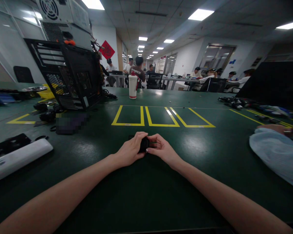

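Both my hands meet over the dark green table [146, 195], just in front of me. My left hand [130, 150] and my right hand [161, 149] are each closed round a small black object [144, 144] held between them. Fingers cover most of it, so I cannot make out what it is. Both forearms rest low over the tabletop.
An open black computer case [68, 78] stands at the back left, with small black parts [45, 113] beside it. A white bottle [133, 85] stands behind yellow taped boxes [161, 117]. A white roll [17, 159] lies left. Another person's light sleeve [275, 156] rests right. People sit far back.
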The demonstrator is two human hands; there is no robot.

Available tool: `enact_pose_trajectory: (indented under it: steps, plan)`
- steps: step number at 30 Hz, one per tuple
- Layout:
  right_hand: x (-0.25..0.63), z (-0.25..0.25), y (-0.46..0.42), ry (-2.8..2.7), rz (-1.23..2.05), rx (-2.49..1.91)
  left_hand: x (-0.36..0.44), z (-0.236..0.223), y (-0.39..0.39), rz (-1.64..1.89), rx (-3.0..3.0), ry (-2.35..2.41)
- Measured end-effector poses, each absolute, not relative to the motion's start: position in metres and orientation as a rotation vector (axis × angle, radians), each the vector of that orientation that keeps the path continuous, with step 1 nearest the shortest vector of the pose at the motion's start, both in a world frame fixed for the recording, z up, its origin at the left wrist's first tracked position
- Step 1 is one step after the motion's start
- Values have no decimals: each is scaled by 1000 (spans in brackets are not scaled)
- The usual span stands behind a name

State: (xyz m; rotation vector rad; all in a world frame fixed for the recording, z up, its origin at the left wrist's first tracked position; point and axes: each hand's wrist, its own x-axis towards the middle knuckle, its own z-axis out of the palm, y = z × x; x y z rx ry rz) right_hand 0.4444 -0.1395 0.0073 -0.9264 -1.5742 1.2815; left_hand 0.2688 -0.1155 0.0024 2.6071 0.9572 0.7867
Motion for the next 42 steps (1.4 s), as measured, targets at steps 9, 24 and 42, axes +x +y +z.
enact_pose_trajectory:
  steps: [9, 24, 42]
  plan:
    - [441, 6, -139, -1475, 1267, -974, 269, -1, -114, 818, 2602, 962]
    - [440, 10, -143, -1528, 1265, -916, 269, 0, -115, 811, 2610, 960]
    - [440, 9, -144, -1554, 1208, -930, 269, 0, -115, 834, 2591, 957]
